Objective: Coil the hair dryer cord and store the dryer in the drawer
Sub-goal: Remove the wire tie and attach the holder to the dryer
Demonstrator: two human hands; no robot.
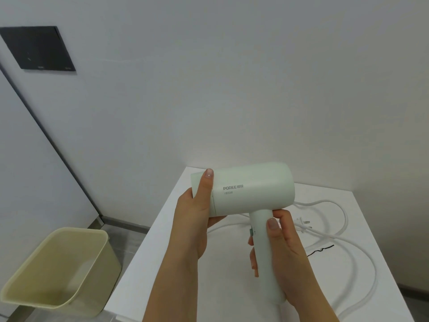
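**A:** What is the person holding above the white table?

**B:** A pale green hair dryer, lifted clear of the top, with the barrel level and the nozzle end pointing left. The side facing us is marked "POREE".

**A:** And the hands?

**B:** The left hand cups the nozzle end, its thumb laid across the near side of the barrel and its fingers curled behind. The right hand is wrapped round the handle, with the thumb on the near face and the fingertips showing at the handle's left edge, below the small green switch.

**A:** Where is the cord?

**B:** The white cord lies uncoiled on the table in wide, loose loops to the right of the dryer, and one run passes under the barrel. Its plug rests on the tabletop just beyond the right hand. A short, wavy black strip lies near it. I cannot tell what that strip is.

**A:** Anything else in the room?

**B:** A yellowish plastic bin stands on the floor to the left of the table, and a black panel is set in the white wall above it.
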